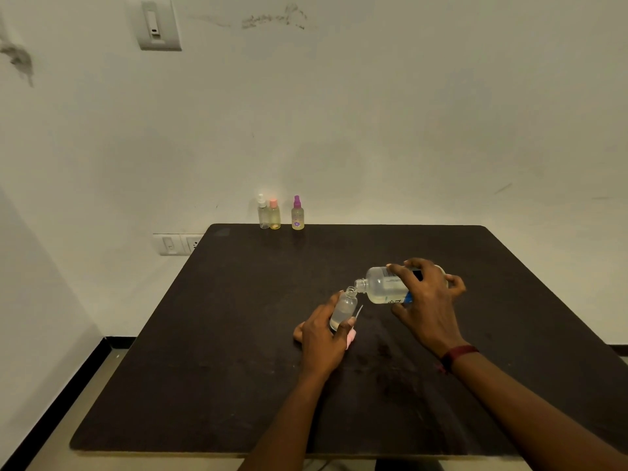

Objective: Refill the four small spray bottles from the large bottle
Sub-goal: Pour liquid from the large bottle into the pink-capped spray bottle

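Nearest you, the dark matte rectangular table (pixel 238 385) shows its front edge just below your forearms, with open tabletop to the left and right of both arms.

Your left hand (pixel 321 338) has its fingers wrapped round the small clear plastic spray bottle (pixel 344 309), which has no top on and leans a little to the right, with a little liquid in its base. A pink spray cap (pixel 352 337) with a thin dip tube lies right against that hand's fingertips. You cannot tell from here whether it is held or lying on the table.

Your right hand (pixel 428 307), with a dark red band (pixel 458 354) on its wrist, grips the large clear plastic bottle with a blue label (pixel 384 287) from above. This bottle lies nearly on its side in the air, its open neck just beside the small bottle's mouth.

Beyond the hands the tabletop runs open to its far edge, which meets the white wall (pixel 407 130). Three capped small bottles stand upright there, left of centre:
- a clear one with a white top (pixel 262 215)
- touching or almost touching it, a yellowish one with an orange top (pixel 275 217)
- slightly apart to the right, a yellow one with a purple top (pixel 297 216)

That makes four small bottles and one large one. A white wall socket (pixel 176 244) sits left of the table's far corner and a white switch plate (pixel 158 23) sits high on the wall.
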